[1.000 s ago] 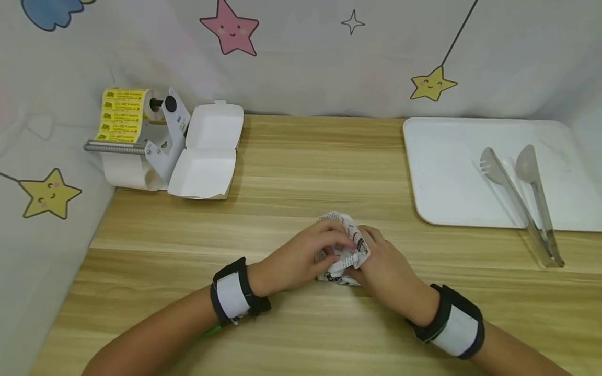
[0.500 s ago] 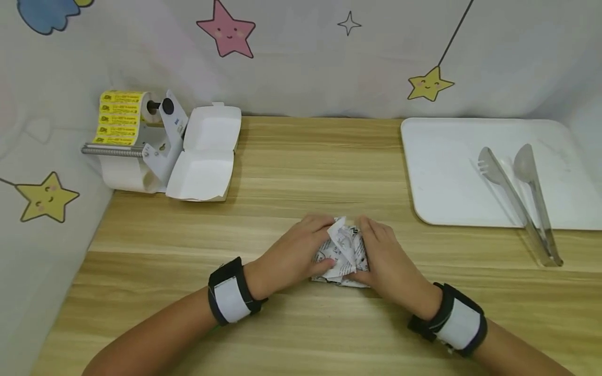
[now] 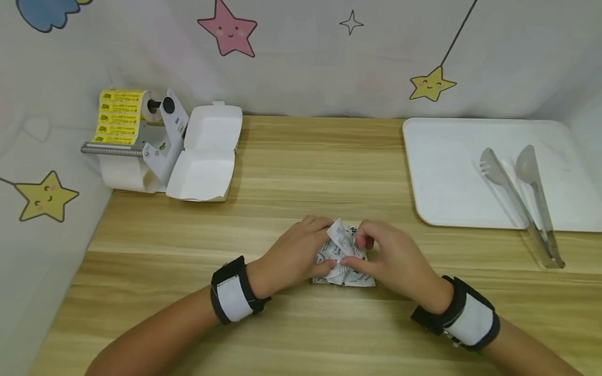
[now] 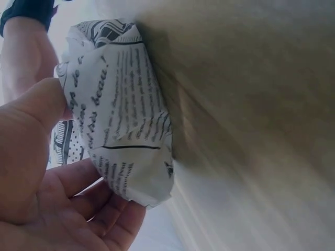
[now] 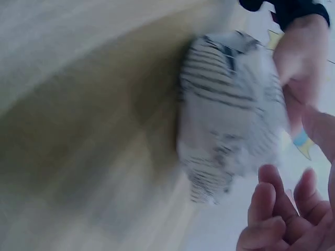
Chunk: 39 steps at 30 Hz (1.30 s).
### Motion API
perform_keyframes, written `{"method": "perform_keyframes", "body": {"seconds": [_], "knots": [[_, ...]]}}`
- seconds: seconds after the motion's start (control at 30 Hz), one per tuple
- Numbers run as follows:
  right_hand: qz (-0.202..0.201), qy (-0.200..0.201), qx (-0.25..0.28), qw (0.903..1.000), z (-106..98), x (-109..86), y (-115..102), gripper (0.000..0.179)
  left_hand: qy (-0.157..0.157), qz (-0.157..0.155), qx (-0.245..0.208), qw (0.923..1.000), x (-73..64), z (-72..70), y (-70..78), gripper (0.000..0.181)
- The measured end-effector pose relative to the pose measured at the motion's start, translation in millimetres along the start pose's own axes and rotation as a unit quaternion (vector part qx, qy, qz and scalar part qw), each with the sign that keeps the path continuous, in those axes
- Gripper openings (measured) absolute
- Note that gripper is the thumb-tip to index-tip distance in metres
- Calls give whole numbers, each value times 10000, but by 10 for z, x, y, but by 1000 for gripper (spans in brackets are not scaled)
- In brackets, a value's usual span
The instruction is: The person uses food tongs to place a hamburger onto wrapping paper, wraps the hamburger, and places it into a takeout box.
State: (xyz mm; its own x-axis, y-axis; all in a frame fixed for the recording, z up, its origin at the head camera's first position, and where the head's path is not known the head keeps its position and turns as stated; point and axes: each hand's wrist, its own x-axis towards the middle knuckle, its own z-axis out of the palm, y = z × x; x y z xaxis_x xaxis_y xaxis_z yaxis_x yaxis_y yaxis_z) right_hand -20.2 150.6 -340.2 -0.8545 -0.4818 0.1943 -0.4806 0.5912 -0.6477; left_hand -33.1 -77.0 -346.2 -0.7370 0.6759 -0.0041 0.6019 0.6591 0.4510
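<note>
A small parcel wrapped in white paper with black print (image 3: pixel 342 243) lies on the wooden table, a pointed flap standing up from its top. From the left, my left hand (image 3: pixel 291 253) grips it, thumb on the near top and fingers around the far side. In the left wrist view the creased side of the parcel (image 4: pixel 120 104) shows between thumb and fingers. At the right, my right hand (image 3: pixel 395 261) has its thumb over the top folds and its fingers bent at the flap's right. Its fingers (image 5: pixel 272 209) hang loosely curled, apart from the blurred parcel, in the right wrist view.
An open white carton (image 3: pixel 202 175) stands at the back left, beside a label dispenser (image 3: pixel 171 138) with a roll of yellow labels (image 3: pixel 117 117). Metal tongs (image 3: pixel 545 230) lie across a white tray (image 3: pixel 447 172) at the right, their joined end past its front edge.
The paper's raised edge has been folded down over the top. Both hands moved to the parcel's sides; then my right fingers came off its right side and bent, while the left hand stayed.
</note>
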Motion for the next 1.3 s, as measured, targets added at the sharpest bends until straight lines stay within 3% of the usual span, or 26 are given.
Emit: {"method": "perform_keyframes", "body": {"seconds": [0.17, 0.33, 0.43, 0.53, 0.67, 0.77, 0.9, 1.03, 1.13, 1.3], "knots": [[-206, 477, -312, 9982, 121, -14, 37, 31, 39, 47, -90, 9999, -17, 1, -1, 53], [-207, 731, -639, 9951, 155, -49, 73, 61, -21, 21, -271, 9996, -25, -7, 3, 57], [-269, 549, -932, 9938, 181, -73, 82, 64, -46, 8, -311, 9995, -28, -6, 1, 59], [-256, 384, -1187, 9919, 189, -82, 83, 54, -86, -41, -360, 9993, -33, -2, -8, 60], [205, 61, -1598, 9869, 122, -96, 100, 41, -135, -69, -403, 9991, -48, 7, -14, 61], [383, -328, -1845, 9815, 47, -117, 141, 44, -161, -80, -391, 9991, -67, 14, -10, 62], [244, -679, -1688, 9830, -28, -133, 186, 42, -235, -142, -307, 9992, -78, 13, 6, 63], [180, -494, -1292, 9902, -61, -135, 179, 48, -284, -126, -159, 9994, -63, 8, 32, 62], [-113, -472, -1059, 9932, -42, -143, 132, 61, -263, -125, -61, 9996, -61, 8, 44, 62], [-295, -1148, -1035, 9875, 63, -172, 65, 80, -248, -133, -142, 9995, -79, 12, 23, 61]]}}
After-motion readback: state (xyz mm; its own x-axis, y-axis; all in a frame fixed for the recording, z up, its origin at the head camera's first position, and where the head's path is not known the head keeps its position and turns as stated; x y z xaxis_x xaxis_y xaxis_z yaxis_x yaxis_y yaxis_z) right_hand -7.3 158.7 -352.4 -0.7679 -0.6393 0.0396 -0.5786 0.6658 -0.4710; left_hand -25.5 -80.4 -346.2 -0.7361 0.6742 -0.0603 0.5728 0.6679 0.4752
